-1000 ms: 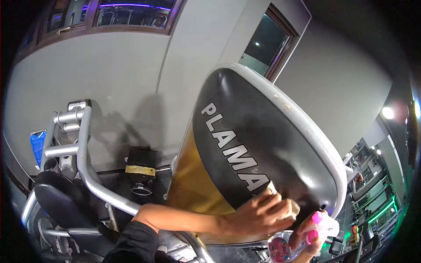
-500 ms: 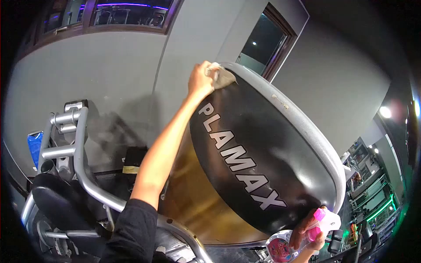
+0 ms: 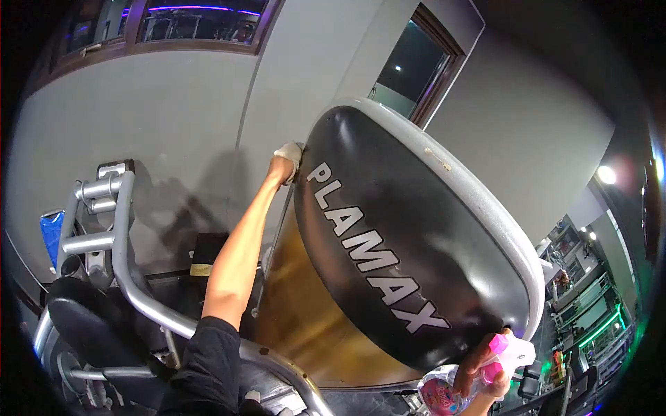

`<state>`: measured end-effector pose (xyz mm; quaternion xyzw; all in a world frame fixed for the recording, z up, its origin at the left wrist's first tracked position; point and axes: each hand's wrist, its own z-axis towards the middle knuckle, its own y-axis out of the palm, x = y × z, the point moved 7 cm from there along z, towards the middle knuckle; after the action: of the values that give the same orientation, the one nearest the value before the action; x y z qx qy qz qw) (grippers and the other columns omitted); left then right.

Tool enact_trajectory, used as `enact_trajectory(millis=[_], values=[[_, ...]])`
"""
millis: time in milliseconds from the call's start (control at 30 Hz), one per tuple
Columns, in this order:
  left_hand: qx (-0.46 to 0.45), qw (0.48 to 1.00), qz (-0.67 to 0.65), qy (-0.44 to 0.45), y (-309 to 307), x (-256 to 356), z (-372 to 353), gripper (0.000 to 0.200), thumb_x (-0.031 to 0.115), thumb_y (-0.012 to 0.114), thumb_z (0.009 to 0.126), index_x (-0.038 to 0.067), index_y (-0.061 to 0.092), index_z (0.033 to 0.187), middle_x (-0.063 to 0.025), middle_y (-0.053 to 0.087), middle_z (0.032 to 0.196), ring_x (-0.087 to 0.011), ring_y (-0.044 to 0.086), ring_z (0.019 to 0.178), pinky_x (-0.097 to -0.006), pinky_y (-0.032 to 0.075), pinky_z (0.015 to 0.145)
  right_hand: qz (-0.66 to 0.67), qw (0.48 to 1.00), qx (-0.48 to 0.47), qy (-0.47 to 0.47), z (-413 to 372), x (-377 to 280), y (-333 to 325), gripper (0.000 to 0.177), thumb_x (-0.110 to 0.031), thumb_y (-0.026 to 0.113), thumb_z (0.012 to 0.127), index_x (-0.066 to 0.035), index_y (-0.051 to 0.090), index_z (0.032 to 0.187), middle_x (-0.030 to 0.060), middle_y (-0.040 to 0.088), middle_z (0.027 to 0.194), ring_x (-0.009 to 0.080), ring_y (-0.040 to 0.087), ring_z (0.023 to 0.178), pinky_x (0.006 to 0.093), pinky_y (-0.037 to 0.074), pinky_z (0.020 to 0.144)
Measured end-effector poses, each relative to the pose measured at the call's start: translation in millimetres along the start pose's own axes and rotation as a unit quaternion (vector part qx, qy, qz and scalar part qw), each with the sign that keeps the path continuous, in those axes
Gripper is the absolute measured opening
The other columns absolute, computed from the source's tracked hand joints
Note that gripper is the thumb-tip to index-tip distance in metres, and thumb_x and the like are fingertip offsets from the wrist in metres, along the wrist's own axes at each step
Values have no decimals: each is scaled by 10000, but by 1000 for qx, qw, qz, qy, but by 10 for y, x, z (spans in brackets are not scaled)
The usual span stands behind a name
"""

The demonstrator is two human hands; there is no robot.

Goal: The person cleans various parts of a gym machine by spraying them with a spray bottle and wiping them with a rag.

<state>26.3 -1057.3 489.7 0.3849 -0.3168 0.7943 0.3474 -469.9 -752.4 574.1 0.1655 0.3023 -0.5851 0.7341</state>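
My left hand (image 3: 279, 170) is stretched out with a greyish-beige cloth (image 3: 290, 152) in its grip. The cloth is against the upper left edge of a large curved machine panel (image 3: 430, 256), which is black and gold with a silver rim and reads "PLAMAX". At the panel's lower right corner, my right hand (image 3: 473, 371) is wrapped around a clear spray bottle (image 3: 438, 394) with a pink and white spray head and a pink label. Part of the bottle is hidden behind the fingers.
To the left stands an exercise machine with silver tubes (image 3: 125, 249) and a black pad (image 3: 87, 315). A blue item (image 3: 51, 232) hangs beside it. Behind the panel is a grey wall (image 3: 173, 118) with windows. Gym equipment (image 3: 596, 305) shows far right.
My left hand has moved with the cloth from the top of the panel's face, left and down to its left edge. My right hand still holds the spray bottle at the lower right.
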Motion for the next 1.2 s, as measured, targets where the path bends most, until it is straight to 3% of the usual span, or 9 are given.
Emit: enact_trajectory(millis=[67, 100, 200, 467, 567, 700, 900, 1033, 1200], values=[[-1, 993, 110, 44, -72, 240, -202, 282, 296, 500, 891, 42, 620, 901, -221, 621, 759, -258, 639, 702, -388, 484, 660, -2, 1000, 16, 0, -11, 26, 8, 757, -467, 752, 744, 73, 416, 1155, 140, 609, 765, 215, 617, 600, 299, 488, 530], [100, 994, 20, 50, -168, 229, -341, 272, 309, 496, 912, 52, 584, 897, -193, 613, 754, -222, 602, 687, -362, 464, 628, -2, 1000, 24, -1, -16, 45, 94, 752, -466, 752, 744, 73, 420, 1148, 141, 611, 761, 215, 617, 595, 297, 488, 526], [102, 989, -100, -43, -192, 362, -790, 213, 250, 550, 896, 45, 493, 878, -127, 587, 741, -208, 556, 674, -336, 451, 640, -5, 999, 48, -2, -68, 62, 73, 737, -465, 755, 745, 74, 431, 1129, 143, 616, 749, 214, 619, 581, 291, 487, 514], [191, 949, -49, 245, -232, 1408, -2088, 146, 106, 581, 877, -17, 502, 875, -123, 469, 851, -245, 504, 771, -326, 425, 712, -37, 992, 118, 34, -66, -5, 65, 790, -467, 789, 711, 70, 429, 1164, 144, 623, 791, 222, 629, 618, 313, 503, 545], [175, 946, -27, 273, -140, 1681, -2449, 171, 96, 622, 827, -1, 486, 861, -141, 478, 853, -280, 508, 765, -369, 431, 674, 119, 984, 64, 113, -74, 83, 219, 682, -402, 786, 734, 57, 442, 1102, 162, 623, 747, 214, 620, 581, 316, 506, 541], [142, 930, -4, 340, 17, 2033, -2873, 208, 85, 669, 731, 56, 515, 869, -136, 502, 860, -317, 517, 775, -422, 435, 653, 64, 992, 30, 104, -194, -149, 322, 577, -348, 757, 764, 63, 470, 1050, 189, 629, 733, 224, 592, 464, 318, 494, 449], [41, 905, 17, 424, 504, 2500, -3490, 289, 221, 763, 651, 165, 608, 888, -65, 531, 954, -224, 519, 826, -379, 456, 679, 91, 982, 124, 106, -539, -335, 256, 583, -355, 767, 732, 58, 480, 1028, 179, 621, 718, 227, 570, 424, 303, 478, 413], [35, 815, 97, 570, 728, 3033, -3831, 177, 214, 619, 793, 259, 626, 963, -1, 532, 993, -175, 511, 883, -342, 447, 713, 56, 975, 195, 86, -986, -260, -154, 608, -349, 777, 713, 47, 460, 1050, 161, 604, 741, 218, 545, 422, 305, 465, 390], [21, 743, 126, 657, 1103, 3561, -4097, 144, 269, 572, 806, 157, 628, 876, -29, 528, 949, -200, 524, 872, -344, 466, 722, 88, 971, 214, 64, -1121, -487, -166, 567, -316, 706, 788, 62, 403, 1082, 187, 551, 712, 233, 515, 393, 342, 453, 345]])
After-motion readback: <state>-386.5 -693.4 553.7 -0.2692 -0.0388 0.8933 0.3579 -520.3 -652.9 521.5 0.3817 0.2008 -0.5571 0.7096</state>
